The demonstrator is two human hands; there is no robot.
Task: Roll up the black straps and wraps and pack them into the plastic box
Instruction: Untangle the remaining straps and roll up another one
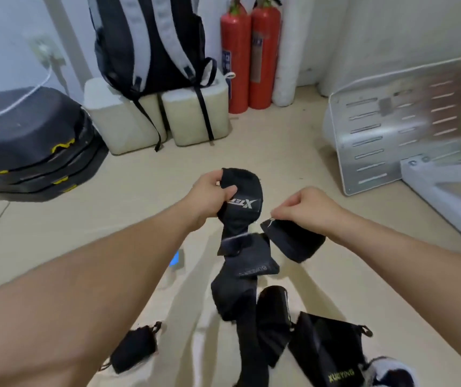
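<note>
Both hands were held out over the beige floor (pixel 293 169). The left hand (pixel 212 191) was closed round the upper end of a black wrap (pixel 241 202) bearing a white logo, with the thumb pressed on its front face. From that grip the wrap hung in loose folds and twists down to the floor near the person. The right hand (pixel 304 208) was curled, finger and thumb pinched on the edge of a shorter black flap (pixel 293 241) just right of the hanging wrap. Whether this flap belonged to the same wrap could not be told.

Other black items were noted on the near floor: a small pouch (pixel 134 347) to the left and a flat bag (pixel 332 350) with yellow lettering to the right, beside a shoe (pixel 391 370). A backpack (pixel 151 43) and two red fire extinguishers (pixel 251 57) stood at the far wall. No plastic box could be made out.

Step judged: sorting and straightening, with rolling not yet begun, since no tight roll was seen. The next move was judged to call for the twists to be pulled out, one free end to be found, and even turns to be laid under tension from the other hand. The box would have to be located before packing.
</note>
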